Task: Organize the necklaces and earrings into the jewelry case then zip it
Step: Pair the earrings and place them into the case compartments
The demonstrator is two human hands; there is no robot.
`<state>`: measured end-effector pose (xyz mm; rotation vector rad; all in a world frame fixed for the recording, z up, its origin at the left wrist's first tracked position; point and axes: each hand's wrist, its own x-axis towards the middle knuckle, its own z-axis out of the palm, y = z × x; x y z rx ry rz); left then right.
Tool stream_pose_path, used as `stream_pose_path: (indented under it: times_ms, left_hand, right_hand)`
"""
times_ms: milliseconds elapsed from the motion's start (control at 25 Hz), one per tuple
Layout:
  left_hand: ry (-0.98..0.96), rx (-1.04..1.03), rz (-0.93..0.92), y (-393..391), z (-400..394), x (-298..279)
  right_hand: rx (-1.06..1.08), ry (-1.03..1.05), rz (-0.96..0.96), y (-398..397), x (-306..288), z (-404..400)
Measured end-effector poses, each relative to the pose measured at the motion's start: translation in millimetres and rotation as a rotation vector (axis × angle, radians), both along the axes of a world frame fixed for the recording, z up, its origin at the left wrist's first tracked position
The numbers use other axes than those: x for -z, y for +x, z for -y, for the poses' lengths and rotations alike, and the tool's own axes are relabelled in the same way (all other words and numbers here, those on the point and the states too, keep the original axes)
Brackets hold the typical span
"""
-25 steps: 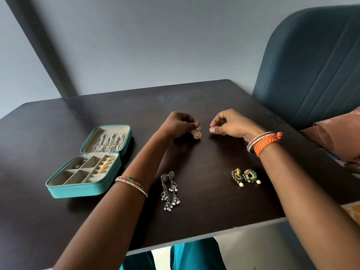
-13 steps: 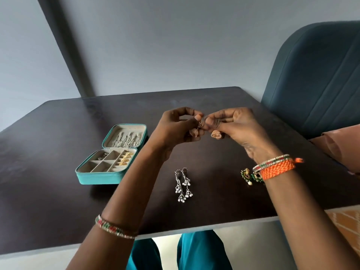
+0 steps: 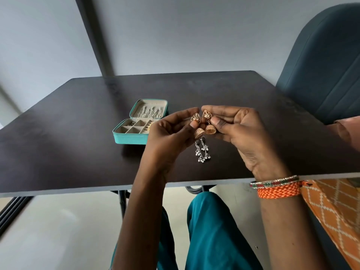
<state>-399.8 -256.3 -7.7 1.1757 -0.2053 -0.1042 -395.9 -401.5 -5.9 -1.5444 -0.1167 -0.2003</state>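
Both hands are raised above the middle of the dark table (image 3: 78,117), close together and nearly touching at the fingertips. The left hand (image 3: 167,133) pinches 1 gold bell-shaped earring (image 3: 197,125) between thumb and forefinger, its leaf-shaped top at the fingertips and its dome hanging below. The right hand (image 3: 241,131) pinches the second gold earring (image 3: 208,123) the same way, fingers curled, so the 2 pieces hang side by side and just beside each other. Below them, flat on the table toward its near edge, lies a pair of silver dangling earrings (image 3: 202,151), partly hidden by the gold domes. The teal jewelry case (image 3: 132,138) sits open on the table to the left of the hands, near the middle, its lid tipped back toward the far edge; thin chains (image 3: 150,112) lie against the inside of the lid, and the divided tray holds small pieces in its far compartments, too small to tell apart, with the left hand covering the tray's right corner. An orange woven band (image 3: 278,190) and a beaded bangle (image 3: 274,181) circle the right wrist at the table's near edge. A blue-grey chair (image 3: 327,65) stands past the right edge.
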Motion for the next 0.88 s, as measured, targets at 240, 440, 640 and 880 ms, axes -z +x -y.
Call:
stream_pose_path:
  times_ms: [240, 440, 640, 880]
  left_hand:
    - [-0.042, -0.059, -0.020, -28, -7, 6]
    - [-0.025, -0.160, -0.048, -44, -10, 12]
    - [0.019, -0.252, -0.082, -50, -12, 19]
    - [0.059, -0.370, -0.083, -51, -5, 22]
  right_hand:
    - [-0.007, 0.057, -0.045, -28, 2, -15]
    - [0.092, 0.181, -0.063, -48, 17, -31]
    - [0.094, 0.175, -0.096, -53, 28, -39]
    - [0.092, 0.129, -0.117, -51, 37, -42]
